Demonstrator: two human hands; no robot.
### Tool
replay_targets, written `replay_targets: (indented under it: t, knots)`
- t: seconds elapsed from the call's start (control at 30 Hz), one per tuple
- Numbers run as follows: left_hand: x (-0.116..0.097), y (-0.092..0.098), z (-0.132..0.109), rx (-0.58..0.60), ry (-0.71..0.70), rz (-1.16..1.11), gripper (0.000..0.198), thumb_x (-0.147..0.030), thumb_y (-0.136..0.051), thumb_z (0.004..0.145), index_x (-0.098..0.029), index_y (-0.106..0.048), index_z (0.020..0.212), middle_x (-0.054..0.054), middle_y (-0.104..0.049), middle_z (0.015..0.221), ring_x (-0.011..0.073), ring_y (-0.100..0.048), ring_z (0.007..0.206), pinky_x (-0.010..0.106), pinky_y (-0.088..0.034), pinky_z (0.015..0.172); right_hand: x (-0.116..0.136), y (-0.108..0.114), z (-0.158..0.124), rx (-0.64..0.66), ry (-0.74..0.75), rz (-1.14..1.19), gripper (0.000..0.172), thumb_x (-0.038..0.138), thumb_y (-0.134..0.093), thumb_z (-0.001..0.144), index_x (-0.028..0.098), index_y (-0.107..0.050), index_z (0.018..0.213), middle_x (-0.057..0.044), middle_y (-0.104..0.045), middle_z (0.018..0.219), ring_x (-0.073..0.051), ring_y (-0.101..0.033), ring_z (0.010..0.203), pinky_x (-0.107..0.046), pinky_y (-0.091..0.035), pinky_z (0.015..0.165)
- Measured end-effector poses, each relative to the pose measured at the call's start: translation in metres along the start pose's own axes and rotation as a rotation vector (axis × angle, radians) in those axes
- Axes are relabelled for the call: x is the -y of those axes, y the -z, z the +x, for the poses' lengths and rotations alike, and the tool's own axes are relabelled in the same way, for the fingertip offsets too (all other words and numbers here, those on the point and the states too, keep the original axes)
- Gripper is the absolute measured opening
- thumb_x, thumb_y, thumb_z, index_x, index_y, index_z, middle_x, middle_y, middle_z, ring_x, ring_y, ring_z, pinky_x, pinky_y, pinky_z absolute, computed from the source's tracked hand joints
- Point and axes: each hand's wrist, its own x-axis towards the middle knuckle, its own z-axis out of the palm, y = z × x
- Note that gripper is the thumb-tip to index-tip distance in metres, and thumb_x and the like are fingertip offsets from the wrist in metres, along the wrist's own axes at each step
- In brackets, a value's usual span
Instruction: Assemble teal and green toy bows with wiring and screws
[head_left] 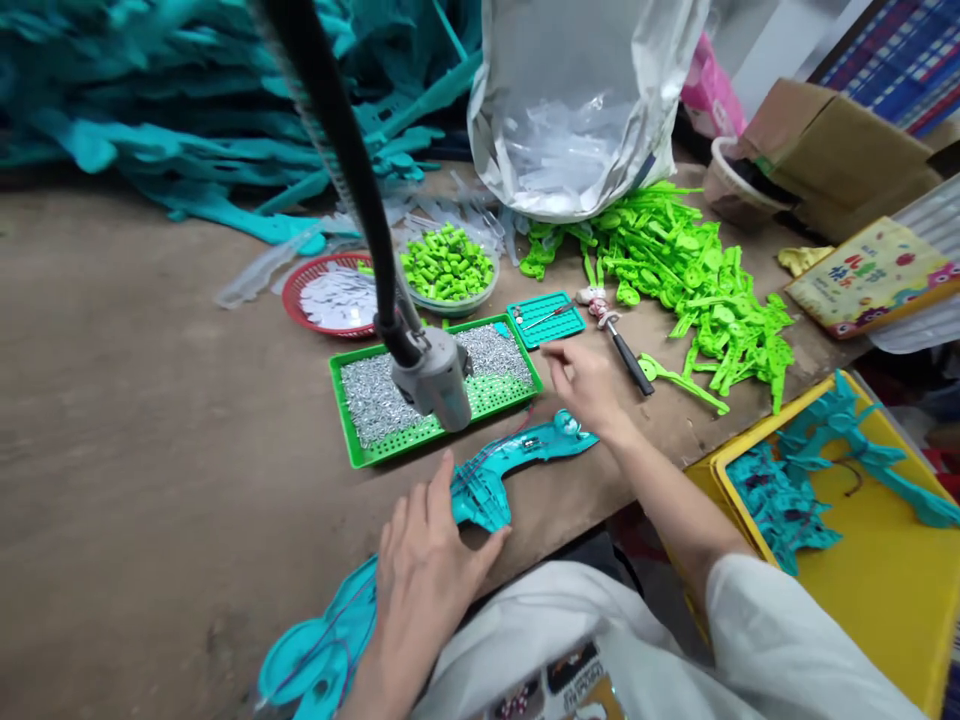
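Observation:
A turquoise plastic shell (517, 455) with ribs inside, thin wires and a small metal piece lies on the table before me. My left hand (427, 555) holds its ribbed end between thumb and fingers. Another turquoise section (315, 650) with a round disc and wires shows beneath my left wrist; the hand hides whether the two join. My right hand (589, 385) hovers beyond the shell, by the right corner of a green tray (431, 440) of small silvery metal parts. Its fingers are curled into a pinch, and anything in them is too small to make out.
A grey tool head (435, 385) hangs over the tray on a black arm. Behind are a red basket (300, 315), a bowl of green pieces (450, 265), a small turquoise tray (547, 318), a black-handled hammer (628, 355) and piled green parts (697, 290). A yellow bin (862, 560) stands right.

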Motion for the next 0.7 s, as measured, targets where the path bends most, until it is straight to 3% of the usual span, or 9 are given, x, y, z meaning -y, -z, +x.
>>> replay_targets:
  t: [0.13,0.23,0.37,0.57,0.7]
  knots:
    - [0.0,-0.003,-0.004,-0.009,0.007,0.021,0.097,-0.051,-0.076,0.081,-0.012,-0.031,0.158,0.016,-0.066,0.115,0.0354,-0.063,0.104,0.044,-0.05,0.087,-0.042,-0.029,0.073,0.178,0.058,-0.156,0.028,0.005,-0.053,0.092,0.016,-0.075,0.106,-0.009,-0.076,0.108,-0.02,-0.068,0.102,-0.031,-0.05,0.096]
    - [-0.001,-0.001,-0.004,0.01,0.019,0.049,0.098,-0.05,-0.078,0.08,-0.013,-0.032,0.158,0.015,-0.066,0.115,0.0348,-0.062,0.102,0.043,-0.05,0.086,-0.053,-0.049,0.097,0.303,0.087,-0.301,0.026,0.008,-0.054,0.094,0.013,-0.077,0.104,-0.012,-0.074,0.107,-0.021,-0.066,0.102,-0.03,-0.047,0.095]
    - [-0.002,0.006,-0.003,0.038,0.025,0.056,0.097,-0.049,-0.078,0.081,-0.011,-0.033,0.158,0.015,-0.065,0.115,0.0348,-0.061,0.104,0.043,-0.05,0.088,-0.054,-0.059,0.106,0.349,0.041,-0.344,0.025,0.008,-0.053,0.092,0.007,-0.077,0.099,-0.016,-0.073,0.1,-0.024,-0.064,0.096,-0.033,-0.046,0.09]
    - [-0.005,0.01,-0.003,0.064,0.022,0.057,0.095,-0.055,-0.074,0.083,-0.01,-0.034,0.157,0.016,-0.063,0.115,0.0361,-0.059,0.105,0.044,-0.048,0.09,-0.052,-0.058,0.117,0.351,-0.035,-0.351,0.024,0.005,-0.054,0.088,0.007,-0.074,0.1,-0.018,-0.075,0.109,-0.026,-0.064,0.102,-0.037,-0.045,0.095]
    - [-0.007,0.011,-0.005,0.09,0.045,0.05,0.092,-0.053,-0.073,0.084,-0.011,-0.035,0.157,0.016,-0.063,0.115,0.0356,-0.059,0.104,0.044,-0.048,0.09,-0.028,-0.031,0.087,0.149,-0.092,-0.159,0.021,0.008,-0.057,0.085,0.009,-0.076,0.095,-0.011,-0.077,0.099,-0.023,-0.067,0.095,-0.037,-0.05,0.094]
